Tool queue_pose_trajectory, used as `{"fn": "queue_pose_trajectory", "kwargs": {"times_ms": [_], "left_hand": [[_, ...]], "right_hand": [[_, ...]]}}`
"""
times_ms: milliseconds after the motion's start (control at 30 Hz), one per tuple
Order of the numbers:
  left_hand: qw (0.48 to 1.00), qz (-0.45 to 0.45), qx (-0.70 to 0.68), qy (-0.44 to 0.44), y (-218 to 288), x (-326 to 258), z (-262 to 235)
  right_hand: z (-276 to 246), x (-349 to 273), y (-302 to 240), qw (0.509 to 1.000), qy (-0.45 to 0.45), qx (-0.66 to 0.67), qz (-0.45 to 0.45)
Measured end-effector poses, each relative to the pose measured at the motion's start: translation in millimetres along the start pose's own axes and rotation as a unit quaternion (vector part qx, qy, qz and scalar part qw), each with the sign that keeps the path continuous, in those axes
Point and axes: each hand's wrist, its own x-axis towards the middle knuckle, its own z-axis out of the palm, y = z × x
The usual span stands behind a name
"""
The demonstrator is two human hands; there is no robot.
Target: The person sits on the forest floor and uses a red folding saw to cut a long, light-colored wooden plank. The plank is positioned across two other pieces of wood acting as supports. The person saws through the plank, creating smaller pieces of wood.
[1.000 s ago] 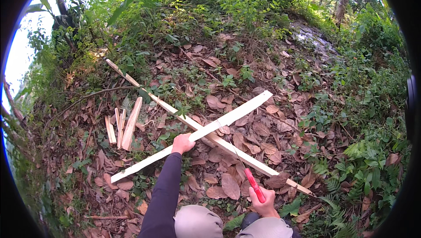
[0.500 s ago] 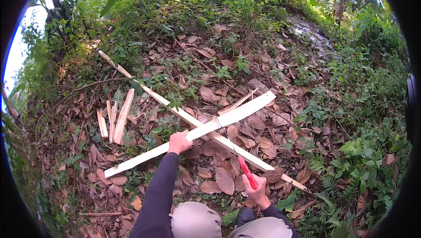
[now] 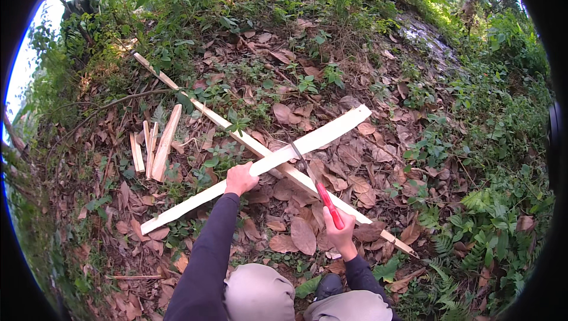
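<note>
My left hand [image 3: 241, 179] clasps the seemingly light, stiff board [image 3: 319, 136] left of frame centre, probably its best hold; my right hand [image 3: 340, 232] grips the saw [image 3: 323, 194].

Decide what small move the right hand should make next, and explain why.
I would probably draw the red-handled saw back with the right hand: its blade lies across the upper board, tip poking past the far edge, while the left hand holds that board near where it crosses the lower strip.
</note>
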Motion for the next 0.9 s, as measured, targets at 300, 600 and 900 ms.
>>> {"fn": "queue_pose_trajectory", "kwargs": {"times_ms": [300, 600, 900], "left_hand": [[0.999, 0.001, -0.009, -0.032, 16.2, -21.4, 1.1], [0.999, -0.015, 0.020, 0.037, 12.7, -30.8, 13.0], [0.998, -0.038, -0.031, -0.026, 12.5, -6.3, -6.3]], "right_hand": [[-11.9, -26.9, -2.1, 1.000, -0.015, -0.008, 0.014], [-20.3, -7.1, -39.0, 0.997, -0.048, -0.039, 0.040], [-22.4, -18.1, -23.7, 0.999, -0.032, -0.011, 0.020]]}}
